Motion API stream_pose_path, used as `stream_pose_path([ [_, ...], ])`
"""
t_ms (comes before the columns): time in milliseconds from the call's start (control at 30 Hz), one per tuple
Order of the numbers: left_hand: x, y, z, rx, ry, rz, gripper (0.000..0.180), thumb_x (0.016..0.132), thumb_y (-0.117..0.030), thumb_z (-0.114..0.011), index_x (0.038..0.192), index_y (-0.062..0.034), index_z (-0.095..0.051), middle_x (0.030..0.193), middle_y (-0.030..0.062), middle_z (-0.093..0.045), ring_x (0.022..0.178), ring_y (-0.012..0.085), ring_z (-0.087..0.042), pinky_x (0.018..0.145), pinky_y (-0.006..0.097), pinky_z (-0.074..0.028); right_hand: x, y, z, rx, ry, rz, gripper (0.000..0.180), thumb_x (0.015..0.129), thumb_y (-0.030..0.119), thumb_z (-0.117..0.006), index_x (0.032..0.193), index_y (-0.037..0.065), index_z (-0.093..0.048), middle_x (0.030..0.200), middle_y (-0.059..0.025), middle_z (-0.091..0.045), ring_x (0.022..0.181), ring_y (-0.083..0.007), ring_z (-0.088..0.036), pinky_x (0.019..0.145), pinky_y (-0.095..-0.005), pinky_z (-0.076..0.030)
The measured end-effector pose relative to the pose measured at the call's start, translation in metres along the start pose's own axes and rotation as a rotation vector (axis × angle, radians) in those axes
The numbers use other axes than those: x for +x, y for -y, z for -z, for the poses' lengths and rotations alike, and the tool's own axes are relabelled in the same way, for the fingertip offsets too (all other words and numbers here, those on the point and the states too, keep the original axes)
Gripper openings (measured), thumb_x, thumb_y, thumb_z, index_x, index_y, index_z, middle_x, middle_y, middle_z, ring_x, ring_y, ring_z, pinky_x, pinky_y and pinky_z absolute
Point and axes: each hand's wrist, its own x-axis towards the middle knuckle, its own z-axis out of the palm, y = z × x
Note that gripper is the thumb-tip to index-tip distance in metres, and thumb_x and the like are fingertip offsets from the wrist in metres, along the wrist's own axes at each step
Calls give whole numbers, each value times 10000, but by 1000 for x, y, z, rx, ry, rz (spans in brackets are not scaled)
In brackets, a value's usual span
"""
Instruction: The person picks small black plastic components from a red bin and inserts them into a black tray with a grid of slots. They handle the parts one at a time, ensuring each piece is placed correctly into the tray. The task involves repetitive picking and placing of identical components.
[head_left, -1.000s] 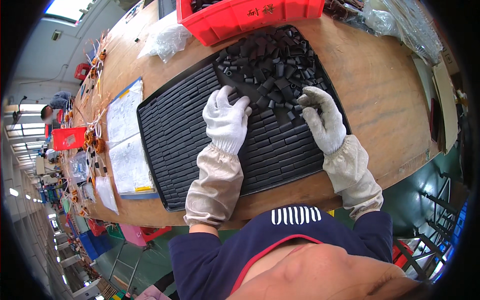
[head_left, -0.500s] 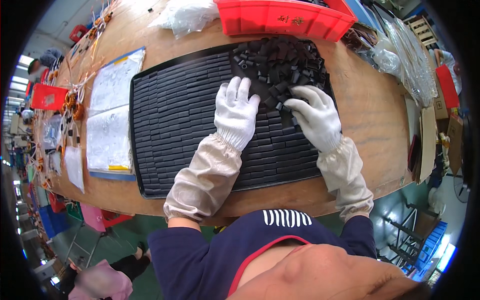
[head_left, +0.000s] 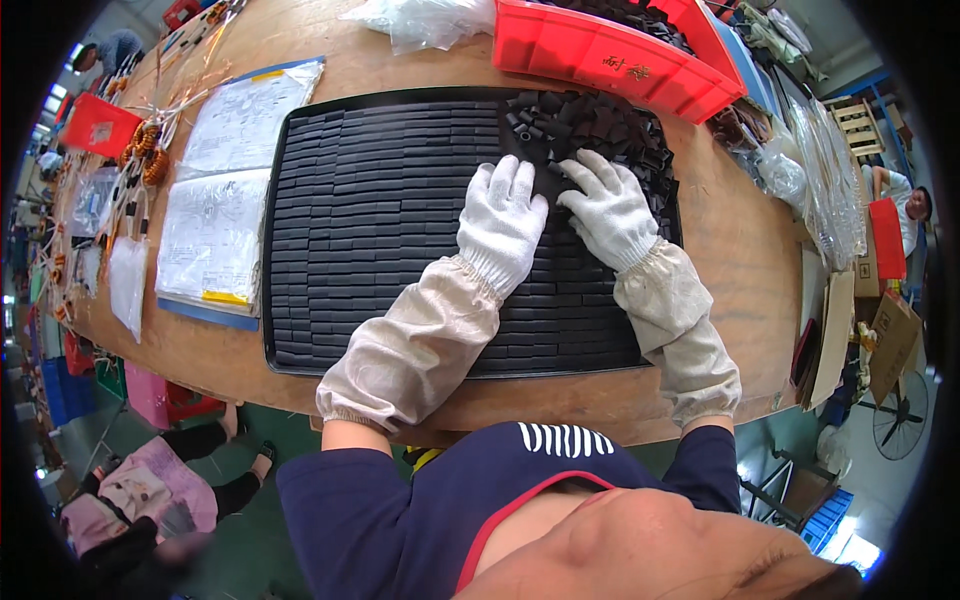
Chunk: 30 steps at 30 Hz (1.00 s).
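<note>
A large black tray (head_left: 277, 330) lies on the table, its left and near parts filled with tight rows of short black tubes (head_left: 370, 200). Loose black tubes (head_left: 610, 135) are heaped in its far right corner. My left hand (head_left: 500, 220), in a white knit glove, rests over the rows with fingers stretched out. My right hand (head_left: 610, 210), gloved the same way, lies just right of it at the near edge of the heap. Its fingers are slightly bent, the thumb apart from them; nothing shows between them, though the fingertips partly hide the tubes below.
Beyond the tray stands a red bin (head_left: 620, 65) with more black pieces. Printed sheets on a blue board (head_left: 215, 190) lie left of the tray. Clear plastic bags (head_left: 425, 20) sit at the back, and wired copper coils (head_left: 150, 160) line the left edge. A seated person (head_left: 150, 490) is behind at lower left.
My right hand has moved left and lowered its fingers toward the rows beside the heap. My left hand stays flat over the rows. The whole view has shifted slightly.
</note>
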Motion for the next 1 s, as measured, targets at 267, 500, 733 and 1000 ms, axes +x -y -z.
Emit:
stream_pose_path([
  [267,20,-11,47,-188,28,-7,391,893,-155,-731,1278,-113,-677,1388,153,-612,1300,372,-549,1112,483,-460,-33,20,18,775,-146,-574,320,850,27,-745,1164,66,-701,1097,-105,-726,1044,-250,-710,872,-346,-559],
  [500,20,-35,80,-1250,386,315,396,957,-94,-765,1327,-37,-638,1192,86,-710,1110,168,-690,946,329,-579,-59,47,13,706,-303,-418,389,802,7,-755,1183,40,-684,975,-112,-693,847,-281,-677,755,-372,-540],
  [733,24,-39,80,-1123,507,413,245,960,-92,-759,1183,-13,-695,1091,69,-735,994,110,-687,871,273,-574,-69,53,1,655,-319,-312,475,726,52,-831,1157,35,-631,998,-131,-713,912,-343,-693,824,-438,-547],
  [1000,23,-45,83,-1418,515,616,313,1024,-103,-675,1320,-18,-618,1192,44,-697,1028,99,-658,884,260,-552,-63,53,21,752,-421,-320,520,793,-19,-745,1296,65,-646,988,-115,-716,880,-337,-694,786,-427,-550],
])
